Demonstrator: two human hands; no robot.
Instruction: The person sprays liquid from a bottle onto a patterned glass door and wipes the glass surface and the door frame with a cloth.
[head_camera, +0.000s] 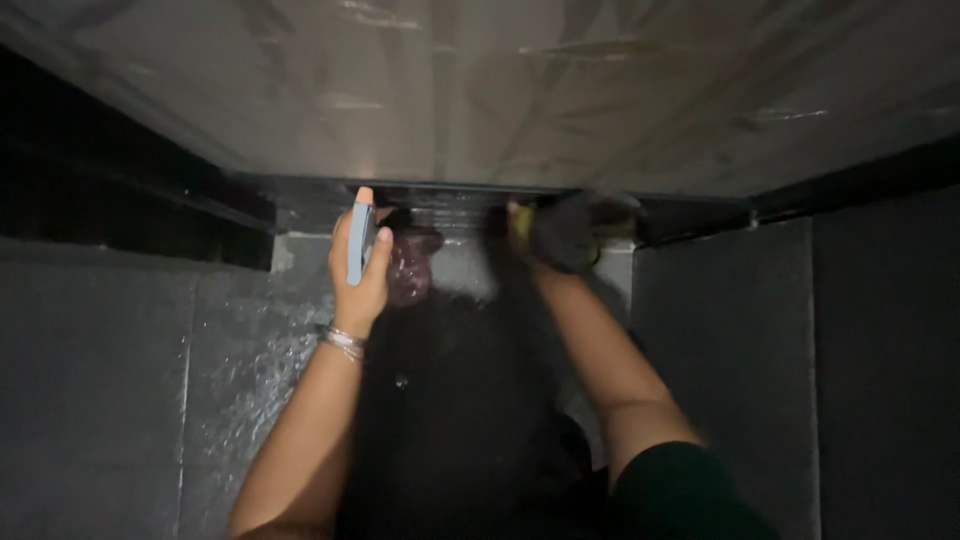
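Observation:
My left hand (358, 268) is wrapped around a spray bottle (405, 270) with a light blue trigger head and a clear, pinkish body, held up near the dark ledge under a pale wall panel (520, 90). A thin bracelet sits on that wrist. My right hand (545, 232) presses a dark cloth or sponge (565, 230) with a yellowish edge against the wet ledge (450, 200). Motion blur hides the cloth's exact shape.
Dark grey tiled walls (110, 400) stand on the left and right (730, 340), with wet streaks on the left tiles. A dark opening (90, 190) lies at the upper left. The scene is dim.

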